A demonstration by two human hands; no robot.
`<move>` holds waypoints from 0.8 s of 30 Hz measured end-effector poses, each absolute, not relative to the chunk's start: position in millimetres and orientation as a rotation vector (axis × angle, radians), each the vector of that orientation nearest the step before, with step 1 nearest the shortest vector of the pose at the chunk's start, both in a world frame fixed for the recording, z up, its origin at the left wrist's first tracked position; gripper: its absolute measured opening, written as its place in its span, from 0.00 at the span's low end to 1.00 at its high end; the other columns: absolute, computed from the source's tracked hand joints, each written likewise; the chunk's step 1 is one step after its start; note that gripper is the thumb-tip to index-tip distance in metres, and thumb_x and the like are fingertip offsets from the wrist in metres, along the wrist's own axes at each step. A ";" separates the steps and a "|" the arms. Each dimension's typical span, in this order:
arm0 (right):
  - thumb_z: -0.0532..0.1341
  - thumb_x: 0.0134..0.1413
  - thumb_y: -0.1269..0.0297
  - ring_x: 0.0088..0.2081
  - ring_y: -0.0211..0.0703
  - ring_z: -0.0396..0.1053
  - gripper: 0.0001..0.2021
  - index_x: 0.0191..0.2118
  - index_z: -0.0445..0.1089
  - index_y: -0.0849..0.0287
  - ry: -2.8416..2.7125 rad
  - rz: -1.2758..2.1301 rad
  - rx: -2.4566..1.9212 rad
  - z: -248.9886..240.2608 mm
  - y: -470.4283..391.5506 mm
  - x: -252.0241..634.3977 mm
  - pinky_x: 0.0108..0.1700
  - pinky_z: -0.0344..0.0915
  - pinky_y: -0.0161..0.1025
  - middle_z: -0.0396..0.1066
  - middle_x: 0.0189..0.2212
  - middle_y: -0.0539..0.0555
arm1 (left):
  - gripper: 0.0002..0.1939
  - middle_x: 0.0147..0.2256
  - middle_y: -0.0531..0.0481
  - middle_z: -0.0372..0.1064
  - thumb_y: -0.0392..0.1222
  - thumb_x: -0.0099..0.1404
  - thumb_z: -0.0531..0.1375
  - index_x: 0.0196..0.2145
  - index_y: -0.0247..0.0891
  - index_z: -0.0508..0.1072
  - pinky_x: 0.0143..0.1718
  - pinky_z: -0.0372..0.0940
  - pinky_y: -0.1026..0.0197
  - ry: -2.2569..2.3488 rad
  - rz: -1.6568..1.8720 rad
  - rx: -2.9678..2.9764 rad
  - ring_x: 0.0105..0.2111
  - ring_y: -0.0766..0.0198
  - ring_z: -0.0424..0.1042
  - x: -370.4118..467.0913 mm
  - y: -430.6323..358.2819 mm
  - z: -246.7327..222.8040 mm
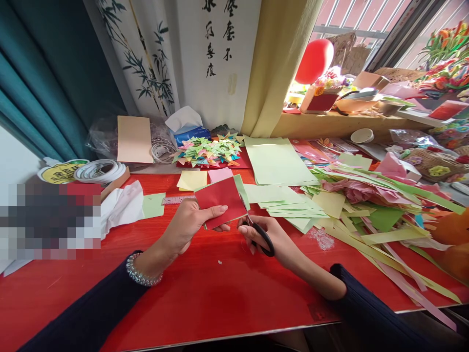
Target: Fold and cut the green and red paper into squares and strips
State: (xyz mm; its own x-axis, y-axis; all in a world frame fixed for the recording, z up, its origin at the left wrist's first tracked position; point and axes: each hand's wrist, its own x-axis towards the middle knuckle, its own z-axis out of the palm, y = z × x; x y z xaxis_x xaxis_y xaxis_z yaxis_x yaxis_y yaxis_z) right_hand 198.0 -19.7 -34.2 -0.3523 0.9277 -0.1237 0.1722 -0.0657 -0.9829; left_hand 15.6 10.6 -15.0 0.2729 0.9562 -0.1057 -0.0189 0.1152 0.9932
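My left hand (190,220) pinches a red piece of paper (220,199) with light green paper (241,190) behind it, thumb on the front and fingers beneath. In my right hand (269,234) is a pair of scissors with black handles (264,239). The blades meet the right edge of the held papers, partly hidden by them. Behind the held papers lie a yellow sheet (191,180) and a pink sheet (220,174). A fanned stack of light green sheets (296,208) rests just past my right hand.
Cut paper strips and scraps (384,210) pile up on the right of the red table (205,303). Large pale green sheets (280,159) and folded paper pieces (208,149) lie at the back. White tape rolls (99,171) and crumpled tissue (122,208) are on the left.
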 end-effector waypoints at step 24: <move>0.59 0.49 0.53 0.17 0.31 0.55 0.15 0.25 0.63 0.61 -1.565 1.441 -1.178 -35.8 -20.9 198.4 0.18 0.47 0.30 0.57 0.13 0.45 | 0.12 0.17 0.50 0.73 0.45 0.51 0.63 0.16 0.37 0.74 0.24 0.65 0.65 1.022 0.902 1.194 0.22 0.61 0.74 17.3 7.9 -14.0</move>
State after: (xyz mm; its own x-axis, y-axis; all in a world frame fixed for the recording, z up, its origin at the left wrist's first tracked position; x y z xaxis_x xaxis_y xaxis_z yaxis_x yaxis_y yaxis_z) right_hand 198.4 -20.9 -35.8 -0.3458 0.9344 -0.0856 0.1622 -0.0304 -0.9863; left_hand 17.3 7.9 -14.0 0.2985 0.9439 -0.1410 -0.0227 0.1547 0.9877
